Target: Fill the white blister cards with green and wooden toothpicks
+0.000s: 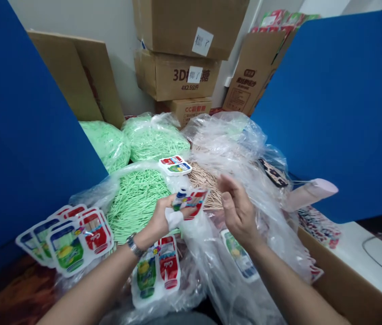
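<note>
My left hand (158, 220) is closed on a small printed pouch (198, 203) with red cola and green drink pictures, over the front of the bags. White material wraps one of its fingers. To the right, my right hand (241, 219) is slightly blurred, with its thumb apart from its stretched fingers and nothing visible in it. Thin brown sticks (207, 183) lie in a clear bag behind the hands, and thin green sticks (136, 198) fill another bag at left. Another pouch (157, 273) rests below my left hand; one more (240, 257) is partly covered by my right forearm.
A fanned stack of pouches (72, 243) lies at left, and more pouches (176, 165) sit between the bags. Blue panels (342, 113) flank both sides. Cardboard boxes (177, 74) are stacked behind. At right are a pale tube (309, 194) and a patterned phone-like object (273, 173).
</note>
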A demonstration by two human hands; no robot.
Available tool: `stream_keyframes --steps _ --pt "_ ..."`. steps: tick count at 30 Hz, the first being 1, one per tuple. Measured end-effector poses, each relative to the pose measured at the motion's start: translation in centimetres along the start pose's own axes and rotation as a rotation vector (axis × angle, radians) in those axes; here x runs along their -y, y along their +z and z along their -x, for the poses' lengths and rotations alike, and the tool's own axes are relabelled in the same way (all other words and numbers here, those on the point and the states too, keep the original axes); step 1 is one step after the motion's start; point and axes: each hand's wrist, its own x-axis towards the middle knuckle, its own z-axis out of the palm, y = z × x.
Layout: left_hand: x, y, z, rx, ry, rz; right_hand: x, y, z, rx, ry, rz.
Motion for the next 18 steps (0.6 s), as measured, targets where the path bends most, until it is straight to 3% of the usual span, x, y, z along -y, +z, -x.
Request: stream_keyframes --steps 1,2,5,6,10,18 --pt "0.1 -1.1 0.9 -0.060 -0.016 -0.013 0.2 1.0 1.1 0.025 0.013 -0.021" --pt "0.2 -2.2 1.7 -0.110 -0.037 -0.021 0.4 2.2 2.2 0.131 0.020 -0.031" --pt "0.6 -4.8 4.4 -0.220 -0.101 -0.046 0.2 6.0 5.6 0.760 -0.030 0.125" --pt "0.8 -5.4 5.2 -0.255 -0.129 -0.056 -0.1 7.2 6.6 0.862 0.013 0.266" --pt "2.0 -6.3 7.8 -0.332 -0.208 -0.068 -1.3 10.0 8.8 0.929 0.112 0.426" --pt "2.7 -6.0 10.1 -0.262 -0.263 -0.046 -2.7 10.3 9.2 0.924 0.230 0.293"
